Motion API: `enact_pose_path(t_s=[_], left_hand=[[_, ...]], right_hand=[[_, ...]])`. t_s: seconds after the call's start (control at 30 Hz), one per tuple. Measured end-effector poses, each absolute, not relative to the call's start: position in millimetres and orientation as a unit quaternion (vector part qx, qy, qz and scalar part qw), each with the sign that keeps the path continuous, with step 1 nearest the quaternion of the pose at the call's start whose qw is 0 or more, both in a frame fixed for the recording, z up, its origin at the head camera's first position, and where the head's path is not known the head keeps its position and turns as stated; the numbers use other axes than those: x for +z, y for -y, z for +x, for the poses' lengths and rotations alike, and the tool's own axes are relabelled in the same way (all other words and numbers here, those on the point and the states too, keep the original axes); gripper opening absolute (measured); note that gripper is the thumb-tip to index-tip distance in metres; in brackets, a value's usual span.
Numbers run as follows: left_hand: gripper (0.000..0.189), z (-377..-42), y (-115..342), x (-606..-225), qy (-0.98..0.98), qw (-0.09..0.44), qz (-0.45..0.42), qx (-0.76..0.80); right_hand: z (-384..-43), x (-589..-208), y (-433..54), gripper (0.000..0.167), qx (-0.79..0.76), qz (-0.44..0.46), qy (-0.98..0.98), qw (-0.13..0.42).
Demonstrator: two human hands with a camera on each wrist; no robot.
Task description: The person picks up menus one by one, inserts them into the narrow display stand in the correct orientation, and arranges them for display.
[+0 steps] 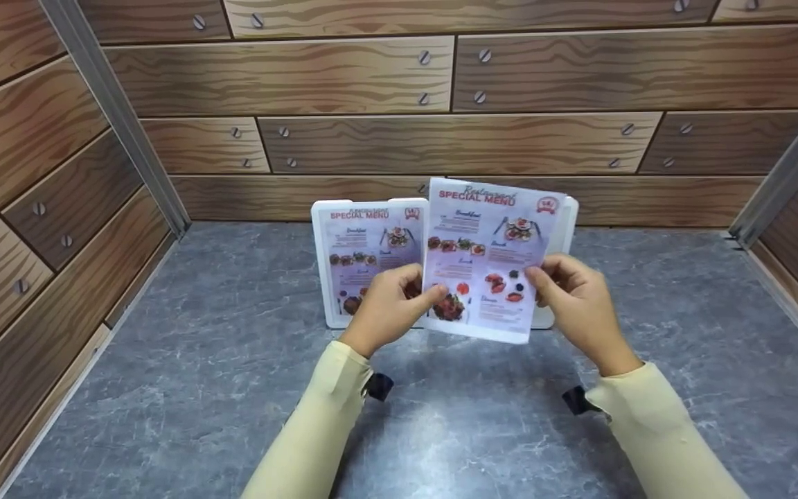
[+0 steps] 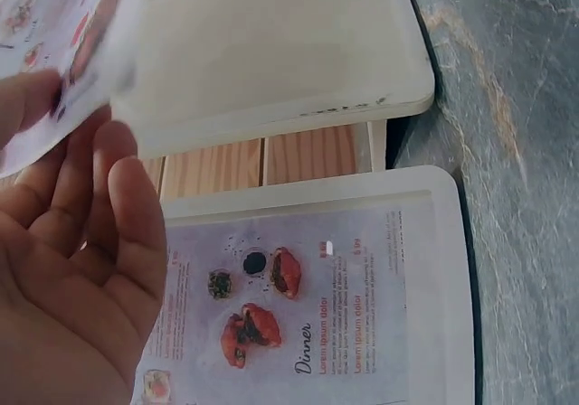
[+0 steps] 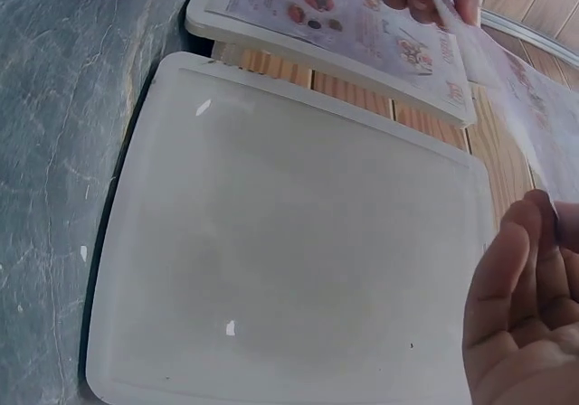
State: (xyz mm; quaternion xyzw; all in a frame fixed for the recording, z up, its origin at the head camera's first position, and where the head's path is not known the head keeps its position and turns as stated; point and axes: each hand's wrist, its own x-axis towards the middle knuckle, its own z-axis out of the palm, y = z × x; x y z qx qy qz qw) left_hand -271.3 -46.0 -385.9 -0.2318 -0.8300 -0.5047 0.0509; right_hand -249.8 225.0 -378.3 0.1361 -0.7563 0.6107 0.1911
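Both hands hold up a printed menu sheet headed "Special Menu". My left hand pinches its lower left edge between thumb and fingers. On the right edge, my right hand pinches the sheet with thumb and curled fingers. Behind it stand two white frames side by side. The left frame bears a menu like the held one, partly covered by my left hand. The right frame shows a bare pale panel in the right wrist view; in the head view the held sheet hides most of it.
The frames stand on a grey marbled table, near its back edge. A wood-plank wall rises behind, and another plank wall runs along the left. Metal strips cover the corners.
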Motion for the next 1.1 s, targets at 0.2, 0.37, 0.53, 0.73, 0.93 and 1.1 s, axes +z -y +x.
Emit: enact_pose_path(t_s=[0.2,0.37,0.53,0.73,0.93,1.1], left_hand=[[0.016,-271.0,44.5,-386.1,0.837,0.034,-0.230,-0.496],[0.023,-270.0,43.7,-384.5,0.844,0.036,-0.222,-0.487],[0.028,-268.6,43.1,-382.8,0.847,0.038,-0.215,-0.484],[0.031,-265.4,43.2,-380.0,0.847,-0.016,-0.244,-0.472],[0.025,-265.2,44.1,-381.8,0.856,-0.075,-0.265,-0.437],[0.021,-265.9,46.5,-383.9,0.861,-0.103,-0.277,-0.414]], right_hand=[[-251.0,-378.5,-225.3,0.010,0.619,0.138,0.750,0.189],[-252.1,-379.8,-224.3,0.010,0.609,0.139,0.754,0.204],[-252.4,-380.1,-225.9,0.012,0.597,0.127,0.765,0.206],[-252.1,-377.3,-229.6,0.018,0.631,0.090,0.747,0.188],[-252.2,-375.0,-230.2,0.020,0.649,0.077,0.737,0.176],[-252.8,-375.6,-231.3,0.021,0.649,0.075,0.737,0.174]])
